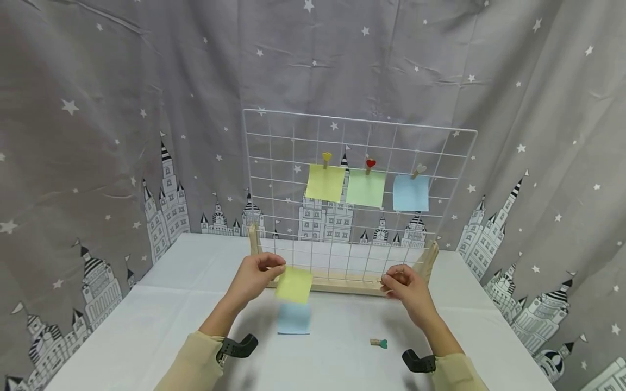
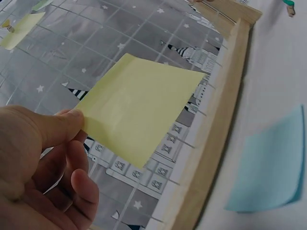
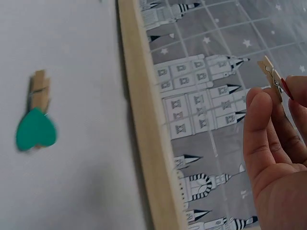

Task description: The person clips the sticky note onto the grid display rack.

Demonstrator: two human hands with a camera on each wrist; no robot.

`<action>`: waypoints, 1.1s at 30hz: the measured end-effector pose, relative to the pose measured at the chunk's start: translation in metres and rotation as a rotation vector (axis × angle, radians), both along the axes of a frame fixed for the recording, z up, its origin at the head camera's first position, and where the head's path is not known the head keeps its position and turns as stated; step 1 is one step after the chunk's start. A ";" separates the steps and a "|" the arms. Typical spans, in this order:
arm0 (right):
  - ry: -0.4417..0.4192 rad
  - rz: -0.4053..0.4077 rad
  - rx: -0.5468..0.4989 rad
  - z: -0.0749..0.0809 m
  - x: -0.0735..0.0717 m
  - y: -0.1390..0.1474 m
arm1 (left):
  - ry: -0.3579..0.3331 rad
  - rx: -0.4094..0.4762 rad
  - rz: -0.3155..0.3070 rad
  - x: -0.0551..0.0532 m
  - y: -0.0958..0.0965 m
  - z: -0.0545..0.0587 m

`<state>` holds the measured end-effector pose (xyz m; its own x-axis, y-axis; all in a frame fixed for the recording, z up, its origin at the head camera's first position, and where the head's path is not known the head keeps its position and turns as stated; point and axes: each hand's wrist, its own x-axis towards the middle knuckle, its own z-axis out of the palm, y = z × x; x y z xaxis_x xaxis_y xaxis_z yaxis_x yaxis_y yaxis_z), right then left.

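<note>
Between thumb and fingers my left hand [image 1: 259, 274] pinches one edge of a yellow sticky note [image 2: 139, 108], held up in front of the wire grid's lower part. My right hand [image 1: 406, 288] pinches a small wooden clothespin [image 3: 271, 79]; a bit of red shows at the fingertips in the right wrist view. On the table below the left hand lies a blue sticky note [image 1: 293, 319], partly overlapped by the yellow one in the head view. A clothespin with a green heart [image 3: 37, 129] lies on the table near the right hand.
The white wire grid [image 1: 359, 120] stands in a wooden base [image 1: 342, 285] on the white table [image 1: 195, 277]. Clipped to it are a yellow note [image 1: 324, 183], a green note [image 1: 365, 189] and a blue note [image 1: 411, 194]. Behind hangs a grey curtain [image 1: 195, 70].
</note>
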<state>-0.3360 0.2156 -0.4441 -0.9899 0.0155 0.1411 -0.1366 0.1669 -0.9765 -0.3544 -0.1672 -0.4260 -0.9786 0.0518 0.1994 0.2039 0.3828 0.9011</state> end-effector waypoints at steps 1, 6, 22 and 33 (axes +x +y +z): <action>0.013 0.013 -0.005 0.004 -0.001 -0.002 | 0.007 0.006 0.003 -0.002 0.001 0.004; 0.058 0.044 -0.038 0.019 -0.007 -0.011 | 0.034 0.032 0.016 -0.008 0.010 0.020; 0.102 0.170 -0.223 0.054 -0.021 -0.042 | 0.082 0.094 0.013 -0.023 0.033 0.045; 0.120 0.174 -0.211 0.076 -0.033 -0.073 | 0.129 0.149 0.020 -0.031 0.045 0.059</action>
